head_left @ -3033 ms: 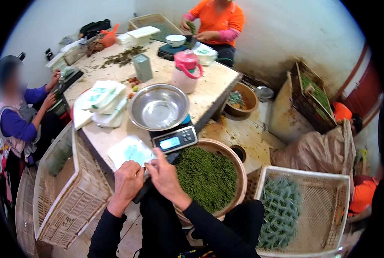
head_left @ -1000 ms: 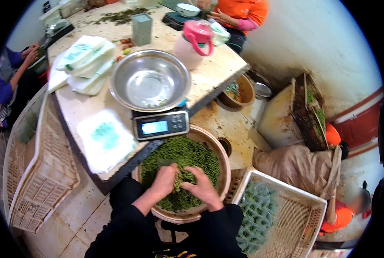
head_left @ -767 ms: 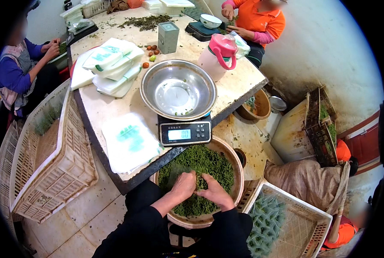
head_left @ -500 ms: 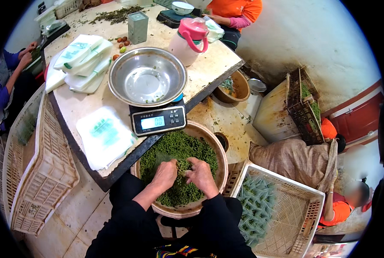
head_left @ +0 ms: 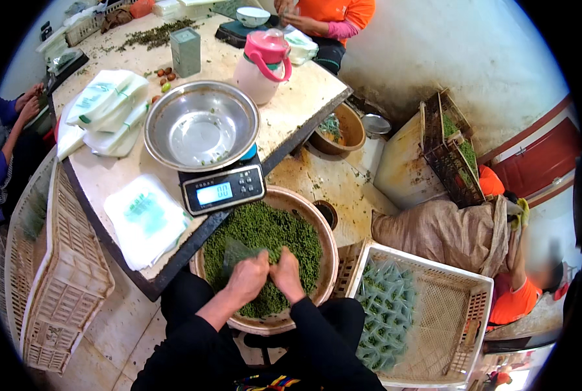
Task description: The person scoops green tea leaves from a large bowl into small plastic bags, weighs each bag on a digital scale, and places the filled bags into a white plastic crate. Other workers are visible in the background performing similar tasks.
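Observation:
A wide round tub (head_left: pixel 330 260) between my knees holds a heap of small green berries (head_left: pixel 274 228). Over the heap, my left hand (head_left: pixel 246 280) is closed around a clear plastic bag (head_left: pixel 237 254), which sticks out past its knuckles. My right hand (head_left: pixel 287 274) is closed beside it, fingertips pinched at the bag's edge and nearly meeting the left thumb. My fingers hide most of the bag, so its contents are hard to make out. Just beyond the tub, a digital scale (head_left: pixel 223 190) carries a steel bowl (head_left: pixel 201 124) with a few berries in it.
Flat bags (head_left: pixel 144 218) and bundled bags (head_left: pixel 112 107) lie on the table, near a pink-lidded jug (head_left: pixel 263 72) and a metal tin (head_left: pixel 185 52). At right, a white crate (head_left: pixel 444 326) holds several filled bags (head_left: pixel 385 313). Stacked crates (head_left: pixel 69 274) stand left. Co-workers (head_left: pixel 333 16) sit around.
My hands have drawn closer together, and the berries seen between them are now hidden. My right fingers have closed in at the bag. The whole view has shifted slightly.

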Action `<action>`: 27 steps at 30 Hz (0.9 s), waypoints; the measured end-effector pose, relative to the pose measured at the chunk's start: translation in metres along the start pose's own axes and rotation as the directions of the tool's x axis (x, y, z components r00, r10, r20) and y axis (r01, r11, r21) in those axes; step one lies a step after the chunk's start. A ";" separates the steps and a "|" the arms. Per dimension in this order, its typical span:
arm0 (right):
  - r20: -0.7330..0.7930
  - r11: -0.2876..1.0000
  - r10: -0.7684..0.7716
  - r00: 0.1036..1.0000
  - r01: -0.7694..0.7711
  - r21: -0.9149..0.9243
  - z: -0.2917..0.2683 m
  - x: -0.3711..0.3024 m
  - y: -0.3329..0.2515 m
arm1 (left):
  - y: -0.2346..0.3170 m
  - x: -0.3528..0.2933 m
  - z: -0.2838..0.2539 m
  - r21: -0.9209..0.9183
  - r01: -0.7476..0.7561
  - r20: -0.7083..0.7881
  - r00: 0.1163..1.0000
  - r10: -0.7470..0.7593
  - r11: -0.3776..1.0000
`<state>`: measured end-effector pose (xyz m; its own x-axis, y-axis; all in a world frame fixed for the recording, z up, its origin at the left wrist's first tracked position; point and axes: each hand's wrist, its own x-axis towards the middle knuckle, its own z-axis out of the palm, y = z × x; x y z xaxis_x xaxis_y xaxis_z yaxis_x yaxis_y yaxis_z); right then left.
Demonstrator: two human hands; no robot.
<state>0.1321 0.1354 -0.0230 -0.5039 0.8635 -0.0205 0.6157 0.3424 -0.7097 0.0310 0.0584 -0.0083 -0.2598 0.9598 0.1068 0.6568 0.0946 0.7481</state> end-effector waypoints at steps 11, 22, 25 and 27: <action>0.265 0.505 0.233 0.936 -0.350 0.789 -0.026 -0.018 -0.020 | 0.003 -0.001 -0.014 -0.220 0.037 -0.071 0.996 -0.054 0.975; 0.432 0.609 0.053 0.900 -0.372 0.701 -0.037 -0.001 -0.016 | -0.011 -0.004 -0.013 -0.224 0.257 -0.023 0.963 -0.269 0.940; 0.624 0.144 0.178 0.761 -0.648 0.748 -0.051 -0.005 0.004 | -0.001 -0.004 -0.023 -0.419 0.219 0.061 0.975 -0.214 0.881; 0.684 0.129 0.162 0.712 -0.702 0.700 -0.045 -0.007 0.005 | 0.003 -0.008 -0.021 -0.496 0.200 0.104 0.980 -0.171 0.845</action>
<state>0.1666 0.1478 0.0052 -0.6733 0.4165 -0.6109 0.0091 -0.8215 -0.5702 0.0197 0.0456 0.0067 -0.2934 0.9516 -0.0915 0.1515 0.1408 0.9784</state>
